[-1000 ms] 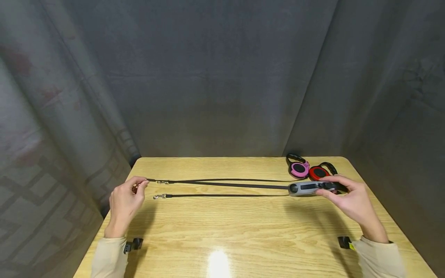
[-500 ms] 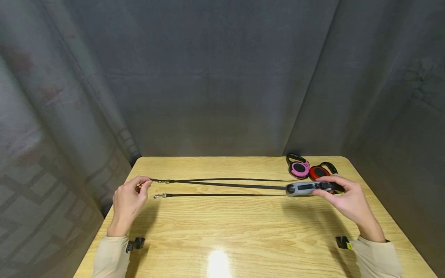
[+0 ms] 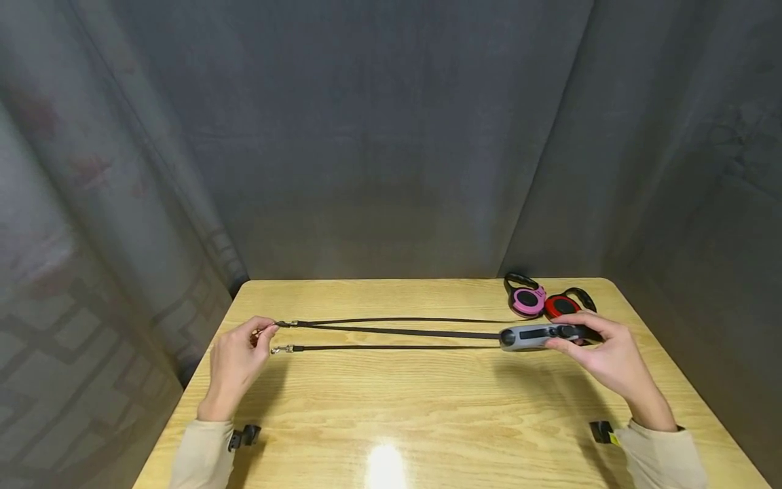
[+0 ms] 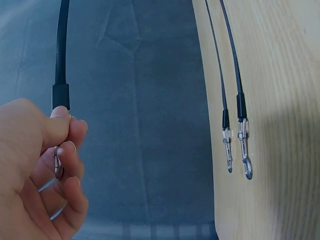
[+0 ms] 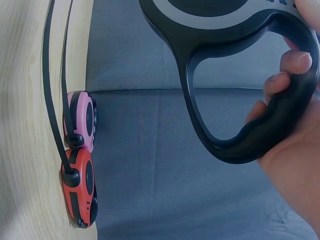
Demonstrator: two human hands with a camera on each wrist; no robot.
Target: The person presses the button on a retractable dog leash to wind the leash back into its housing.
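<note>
Tension ran along the black cord (image 3: 391,331) stretched between the 2 hands; the left hand (image 3: 235,360) pinched its metal clip (image 4: 58,167) between thumb and fingers above the desk (image 3: 427,407), while the right hand (image 3: 611,356) curled round the handle of the grey leash reel (image 3: 534,335), held just over the wood; if the pinch loosened, the clip would likely whip toward the reel and strike the fingers; 2 other cords lay flat on the desk, their clips (image 4: 240,150) side by side, running to the pink reel (image 3: 527,299) and red reel (image 3: 559,305); a snapping cord could tangle with them.
</note>
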